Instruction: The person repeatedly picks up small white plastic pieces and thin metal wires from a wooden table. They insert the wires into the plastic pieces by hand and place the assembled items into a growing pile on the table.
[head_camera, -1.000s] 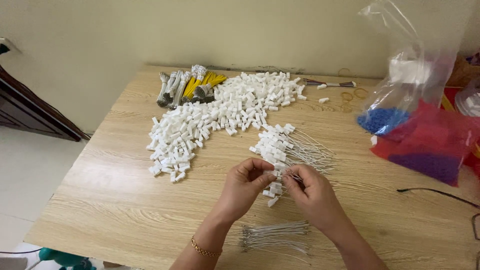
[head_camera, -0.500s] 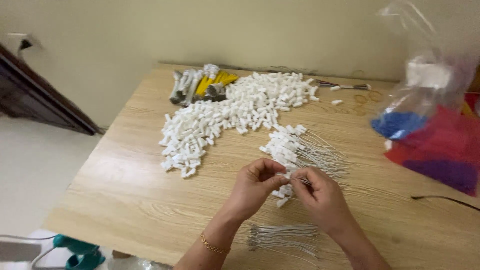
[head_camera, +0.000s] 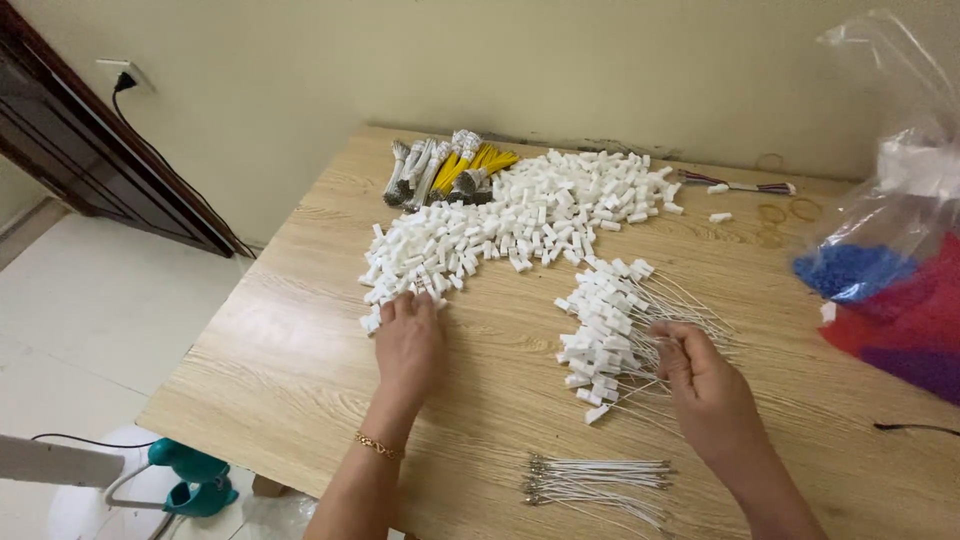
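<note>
A light wood-grain table (head_camera: 300, 370) stands against a pale wall, tiled floor to its left. Across its middle lies a long heap of loose white plastic connector housings (head_camera: 510, 225); behind it, bundles of grey and yellow wires (head_camera: 445, 170). Right of centre sits a pile of finished pieces, housings with thin white wires attached (head_camera: 610, 335), the wires fanning to the right. The left hand (head_camera: 408, 345) lies palm-down at the near end of the loose heap, fingers spread over the nearest housings; whether one is already pinched cannot be told. The right hand (head_camera: 700, 385) is half-closed on the thin wires at the edge of the finished pile, its thumb and fingertips gathered on them. A small bundle of cut white wires (head_camera: 595, 480) lies near the front edge, apart from both hands. A clear bag of blue, red and purple pieces (head_camera: 890, 300) stands at the right. Judgement: picking goes best if the left fingertips draw a single housing from the heap's fringe rather than scattering it, while the right keeps one wire isolated and straight.
</note>
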